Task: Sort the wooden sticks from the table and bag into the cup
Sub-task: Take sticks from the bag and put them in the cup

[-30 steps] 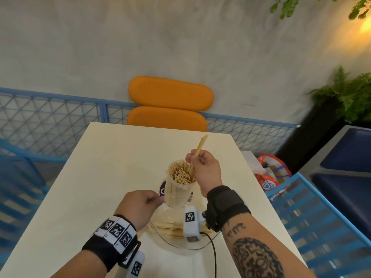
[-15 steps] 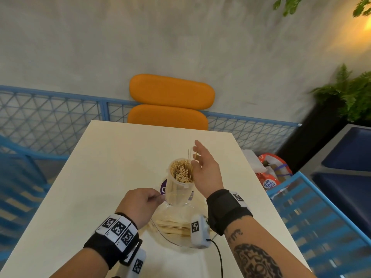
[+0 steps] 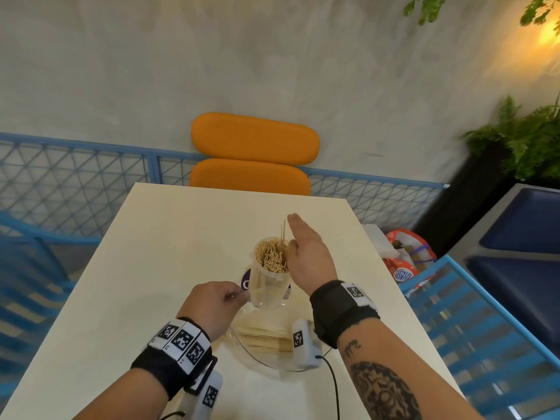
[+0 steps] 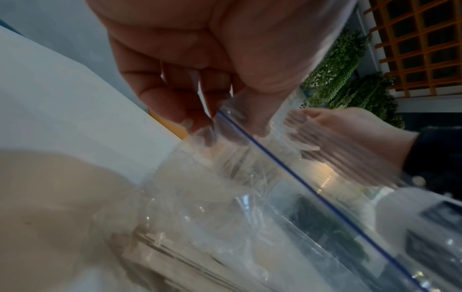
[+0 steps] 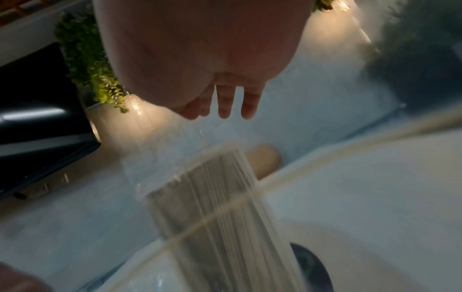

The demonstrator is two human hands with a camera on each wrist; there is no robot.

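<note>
Standing near the middle of the pale table point(image 3: 151, 268), the clear plastic cup point(image 3: 268, 286) was packed nearly full with wooden sticks point(image 3: 271, 257), their ends level with the rim; a couple of thin sticks rose above the rest at the cup's far right edge. The right hand point(image 3: 309, 256) was held flat beside the cup on its right, fingers point(image 5: 225, 106) straight and together, pointing away from the person, the palm facing the tall sticks and holding nothing. Whether the palm touched them could not be told. The left hand point(image 3: 212, 304) sat just left of the cup's base, its fingers point(image 4: 172, 102) curled and pinching the top edge of a clear plastic bag point(image 4: 287, 207) with a blue line along its opening. That bag lay on the table between the two forearms, just in front of the cup, and more sticks point(image 3: 266, 339) lay flat inside it in a loose bundle. A dark round mark point(image 3: 245, 281) on the table showed partly from behind the cup. An orange chair point(image 3: 254, 153) stood at the table's far end against a blue mesh fence point(image 3: 75, 174), and green plants point(image 3: 521, 140) filled the right corner.
</note>
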